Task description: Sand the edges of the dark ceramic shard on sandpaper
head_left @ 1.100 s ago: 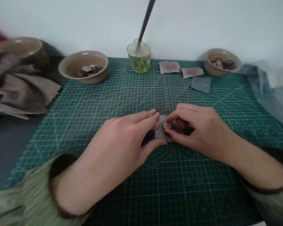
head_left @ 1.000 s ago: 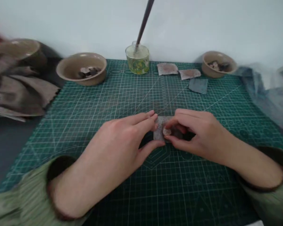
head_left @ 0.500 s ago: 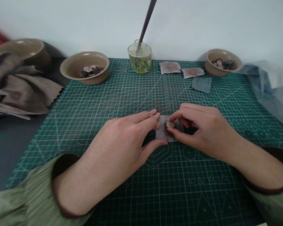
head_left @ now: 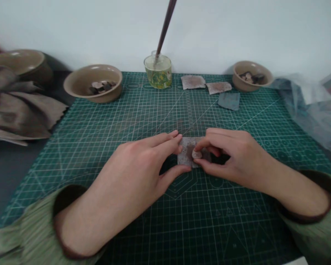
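A small grey-brown cloth patch point(head_left: 185, 156) lies on the green cutting mat point(head_left: 99, 125) between my hands. My left hand point(head_left: 138, 165) holds its left side, with fingertips on top and the thumb along the lower edge. My right hand point(head_left: 231, 154) pinches a small pale flake point(head_left: 196, 155) between thumb and forefinger, pressing it against the patch. Dark shadow lies under the palms, and my fingers hide part of the patch.
Along the far edge of the mat stand a glass jar point(head_left: 157, 73) of yellowish liquid with a dark brush handle point(head_left: 164, 29), and two tan bowls point(head_left: 92, 82) point(head_left: 251, 85) holding dark fragments. Several patches point(head_left: 193, 82) lie there. Folded cloth point(head_left: 22, 117) sits left; crumpled plastic point(head_left: 306, 110) sits right.
The view has shifted slightly and tilted. Both hands stay on the patch, and the right hand keeps its pinch on the pale flake.
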Demonstrator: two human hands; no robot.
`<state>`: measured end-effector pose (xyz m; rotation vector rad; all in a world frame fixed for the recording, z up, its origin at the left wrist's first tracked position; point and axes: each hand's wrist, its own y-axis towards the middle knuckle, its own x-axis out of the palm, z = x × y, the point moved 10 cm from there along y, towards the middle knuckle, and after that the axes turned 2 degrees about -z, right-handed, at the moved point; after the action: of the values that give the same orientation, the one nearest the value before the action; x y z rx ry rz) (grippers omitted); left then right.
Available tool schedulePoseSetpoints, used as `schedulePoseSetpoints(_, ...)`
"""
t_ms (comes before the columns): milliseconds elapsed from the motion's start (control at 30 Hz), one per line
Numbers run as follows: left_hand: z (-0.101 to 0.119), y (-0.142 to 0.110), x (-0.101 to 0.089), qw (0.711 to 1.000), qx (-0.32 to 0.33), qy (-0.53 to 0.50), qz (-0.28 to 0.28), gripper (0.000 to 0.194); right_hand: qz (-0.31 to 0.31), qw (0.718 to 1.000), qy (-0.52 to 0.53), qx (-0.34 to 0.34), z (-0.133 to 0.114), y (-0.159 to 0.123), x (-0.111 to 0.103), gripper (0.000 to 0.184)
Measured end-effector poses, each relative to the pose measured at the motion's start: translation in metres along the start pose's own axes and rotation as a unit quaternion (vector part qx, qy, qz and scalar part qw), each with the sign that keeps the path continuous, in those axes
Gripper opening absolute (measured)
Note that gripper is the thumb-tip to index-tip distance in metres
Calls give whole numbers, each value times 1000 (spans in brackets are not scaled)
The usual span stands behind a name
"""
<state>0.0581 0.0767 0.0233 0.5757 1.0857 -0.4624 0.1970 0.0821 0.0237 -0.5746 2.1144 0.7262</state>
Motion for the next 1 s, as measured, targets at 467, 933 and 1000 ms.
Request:
schedulePoseSetpoints(467, -2, 1, 2, 1000, -2, 3, -4, 41, 24, 1000, -19, 0, 1, 1, -4, 5)
schedulePoseSetpoints(933, -5, 10, -2, 1000, -2, -26, -5, 29, 138, 982, 9, 126, 22, -6, -46, 7)
schedulePoseSetpoints(1000, -7, 18, -3, 1000, -5, -14, 6, 28, 187, 966, 38, 175, 34, -12, -58, 12)
